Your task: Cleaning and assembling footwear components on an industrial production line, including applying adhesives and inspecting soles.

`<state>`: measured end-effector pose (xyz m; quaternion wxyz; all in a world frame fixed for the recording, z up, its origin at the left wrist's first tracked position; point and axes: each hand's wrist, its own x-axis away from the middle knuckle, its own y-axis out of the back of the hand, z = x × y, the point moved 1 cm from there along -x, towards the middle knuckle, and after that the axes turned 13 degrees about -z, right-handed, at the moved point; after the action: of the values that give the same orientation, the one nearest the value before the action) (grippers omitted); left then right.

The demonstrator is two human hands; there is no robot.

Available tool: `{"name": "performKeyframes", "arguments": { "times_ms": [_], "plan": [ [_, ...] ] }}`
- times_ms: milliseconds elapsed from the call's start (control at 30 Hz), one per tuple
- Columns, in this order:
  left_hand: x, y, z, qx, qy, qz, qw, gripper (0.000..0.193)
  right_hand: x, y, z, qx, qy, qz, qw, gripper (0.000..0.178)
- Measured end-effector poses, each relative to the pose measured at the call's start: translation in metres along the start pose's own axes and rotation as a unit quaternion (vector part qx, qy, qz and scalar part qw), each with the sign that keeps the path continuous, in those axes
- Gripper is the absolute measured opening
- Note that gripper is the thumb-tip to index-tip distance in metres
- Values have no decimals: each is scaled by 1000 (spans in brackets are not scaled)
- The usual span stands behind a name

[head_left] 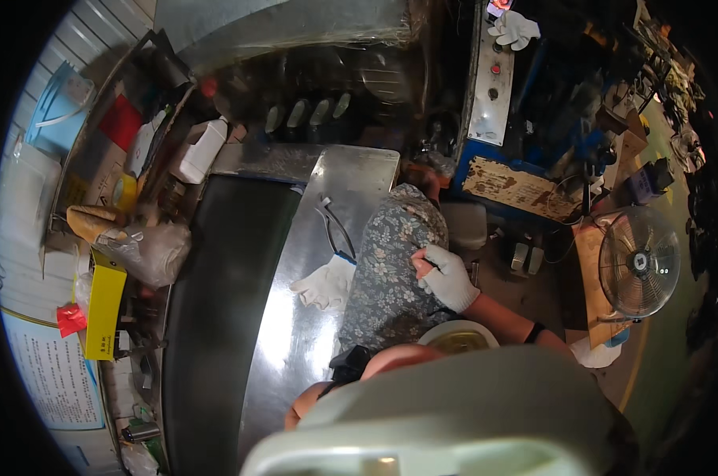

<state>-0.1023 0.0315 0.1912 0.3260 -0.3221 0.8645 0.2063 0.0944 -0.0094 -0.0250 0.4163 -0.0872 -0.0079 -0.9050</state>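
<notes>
My right hand (452,282), in a white glove that leaves the fingertips bare, rests curled above grey floral cloth (394,262) over my lap. Its fingers are closed, and whether anything lies within them is hidden. Of my left arm (299,408), only a patch of skin near a black strap shows beside the pale brim at the bottom; its fingers cannot be made out. On the shiny metal table (283,317) to the left lie an empty white glove (325,285) and a pair of pliers (339,232) with dark handles, both apart from my hands.
A dark conveyor belt (228,293) runs left of the metal surface. Further left stand a yellow box (105,309), a plastic bag (157,250) and a white container (200,151). A control panel (490,95) with another white glove (515,30) stands ahead; a fan (640,262) is at right.
</notes>
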Motion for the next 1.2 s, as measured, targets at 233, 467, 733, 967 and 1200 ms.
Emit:
{"name": "performKeyframes", "arguments": {
  "times_ms": [233,467,733,967,1200],
  "plan": [
    [9,19,10,-45,-38,30,998,77,-3,3,-1,-9,27,-9,1000,14],
    [17,29,7,-71,-62,35,995,70,-4,-5,-1,-18,20,12,1000,13],
    [18,30,24,-54,-77,42,995,62,-4,11,-7,-9,-1,-7,1000,14],
    [20,37,15,-78,-87,35,993,55,-5,3,-7,-27,-11,10,1000,15],
    [22,40,11,-84,-99,32,991,48,-3,1,-5,-17,11,9,1000,14]
  ]
}}
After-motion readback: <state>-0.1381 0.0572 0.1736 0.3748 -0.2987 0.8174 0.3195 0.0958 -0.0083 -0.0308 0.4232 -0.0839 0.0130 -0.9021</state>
